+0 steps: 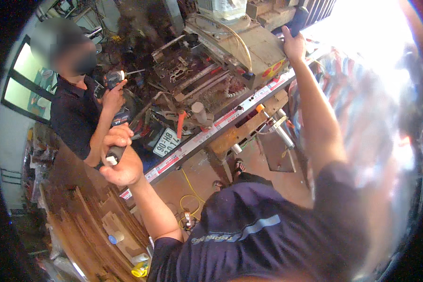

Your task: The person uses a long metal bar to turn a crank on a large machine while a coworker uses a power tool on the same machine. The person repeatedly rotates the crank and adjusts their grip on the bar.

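My left hand (123, 157) is closed around a dark cylindrical handle (115, 152) with a pale square end; whatever it belongs to is hidden. At the far right, my right hand (295, 46) grips a black handle-like object (299, 21) whose kind I cannot make out. Between my hands a long metal profile (232, 114), covered in red-and-white printed film, runs diagonally along the near side of the workbench. My left hand is over its near left end, and my right is close to its far end.
A co-worker (75, 113) stands at the left holding a cordless drill (115, 80). An orange-handled hammer (181, 123) and a licence plate (167, 142) lie by the cluttered bench (263, 51). Below are a clamp (281, 129), a yellow cable (191, 188) and wooden boards (87, 225).
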The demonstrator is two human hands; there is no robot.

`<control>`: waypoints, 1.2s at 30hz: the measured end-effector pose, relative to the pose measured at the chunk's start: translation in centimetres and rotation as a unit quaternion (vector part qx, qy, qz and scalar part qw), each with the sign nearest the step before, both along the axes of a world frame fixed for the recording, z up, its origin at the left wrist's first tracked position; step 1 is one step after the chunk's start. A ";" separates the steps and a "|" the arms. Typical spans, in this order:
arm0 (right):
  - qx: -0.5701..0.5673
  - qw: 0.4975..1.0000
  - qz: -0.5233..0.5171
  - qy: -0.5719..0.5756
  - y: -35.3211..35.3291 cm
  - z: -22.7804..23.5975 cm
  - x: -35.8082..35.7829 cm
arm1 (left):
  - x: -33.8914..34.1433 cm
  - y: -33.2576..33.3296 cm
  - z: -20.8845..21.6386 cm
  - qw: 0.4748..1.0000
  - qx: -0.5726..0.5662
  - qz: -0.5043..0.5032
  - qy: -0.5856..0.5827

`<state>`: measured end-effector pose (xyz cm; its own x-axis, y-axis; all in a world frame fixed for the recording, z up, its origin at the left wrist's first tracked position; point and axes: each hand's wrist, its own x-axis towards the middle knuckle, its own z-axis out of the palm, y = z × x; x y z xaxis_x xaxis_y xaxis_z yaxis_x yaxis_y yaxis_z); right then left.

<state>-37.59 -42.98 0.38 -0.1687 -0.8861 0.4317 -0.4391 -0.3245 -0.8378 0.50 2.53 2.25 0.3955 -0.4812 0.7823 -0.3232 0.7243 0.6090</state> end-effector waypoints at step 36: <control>-0.236 0.961 -0.135 -0.048 -0.7 3.8 1.6 | -0.5 -0.7 -0.5 0.998 -0.037 0.042 0.010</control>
<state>-35.95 -43.64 4.19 -0.4241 -0.5141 0.7455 -0.4877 -0.5640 -0.6664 0.00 1.88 1.70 0.4483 -0.3876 0.8055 -0.3720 0.7385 0.5624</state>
